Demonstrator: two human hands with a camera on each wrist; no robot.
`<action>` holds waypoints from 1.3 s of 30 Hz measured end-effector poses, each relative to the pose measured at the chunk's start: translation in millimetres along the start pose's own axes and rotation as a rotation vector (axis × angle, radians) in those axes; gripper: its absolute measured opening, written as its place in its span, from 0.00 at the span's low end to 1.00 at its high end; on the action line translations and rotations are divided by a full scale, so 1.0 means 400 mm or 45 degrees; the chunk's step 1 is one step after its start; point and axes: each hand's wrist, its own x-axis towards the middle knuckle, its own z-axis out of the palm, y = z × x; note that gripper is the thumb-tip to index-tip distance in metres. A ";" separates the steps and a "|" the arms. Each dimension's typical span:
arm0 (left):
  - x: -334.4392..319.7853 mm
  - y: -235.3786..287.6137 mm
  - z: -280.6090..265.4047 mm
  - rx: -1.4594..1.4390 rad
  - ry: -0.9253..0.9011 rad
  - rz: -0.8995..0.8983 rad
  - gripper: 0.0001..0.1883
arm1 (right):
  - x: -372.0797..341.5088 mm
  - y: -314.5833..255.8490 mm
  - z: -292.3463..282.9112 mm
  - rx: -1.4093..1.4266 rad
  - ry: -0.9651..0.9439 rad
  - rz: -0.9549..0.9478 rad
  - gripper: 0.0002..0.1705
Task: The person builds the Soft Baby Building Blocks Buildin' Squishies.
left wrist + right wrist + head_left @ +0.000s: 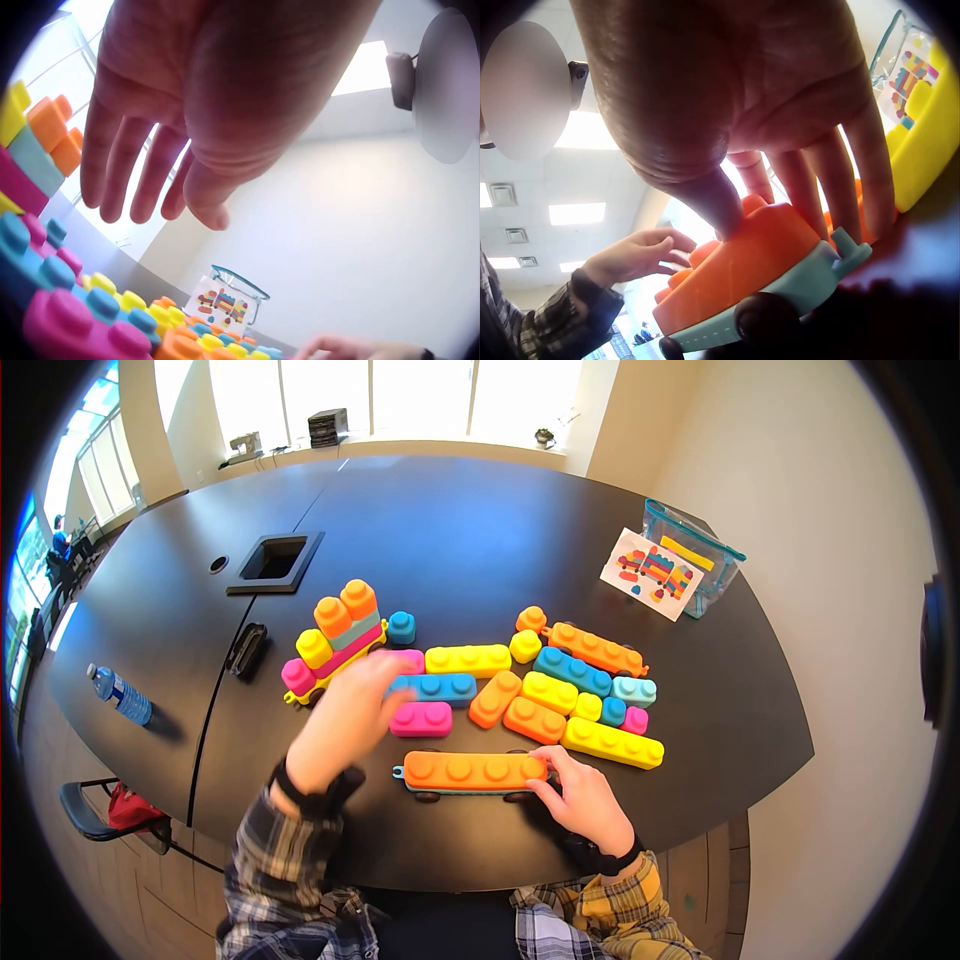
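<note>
A long orange building block (460, 768) sits on a light-blue wheeled base (799, 289) near the table's front. Its right end is gripped by my right hand (590, 800), thumb on the near side and fingers on the far side. My left hand (352, 705) hovers with loosely straight fingers and holds nothing. In the head view it overlaps a blue block (445, 688) and a magenta block (410, 660); another magenta block (421, 718) lies just right of it. Behind it stands a stacked wagon with a yellow wheeled base (322, 688), topped by magenta, grey-blue, yellow and orange blocks.
Several loose blocks, including a long yellow one (612, 743), spread across the middle right beside an orange wheeled wagon (597, 650). A picture card (652, 575) leans on a clear bag (715, 565). At left are a water bottle (122, 697) and a black case (247, 651).
</note>
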 end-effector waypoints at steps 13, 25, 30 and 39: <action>0.239 -0.327 0.206 0.821 -0.184 0.009 0.04 | 0.000 -0.007 -0.007 0.008 0.010 0.016 0.20; 0.144 -0.049 0.015 0.173 -0.011 0.176 0.13 | 0.002 -0.004 -0.002 0.013 0.009 -0.016 0.20; -0.041 0.085 -0.075 -0.191 -0.209 0.000 0.16 | 0.007 -0.008 -0.008 -0.030 -0.019 -0.023 0.20; -0.152 0.109 -0.034 -0.174 -0.142 -0.012 0.17 | 0.009 -0.015 -0.007 -0.035 -0.025 -0.023 0.20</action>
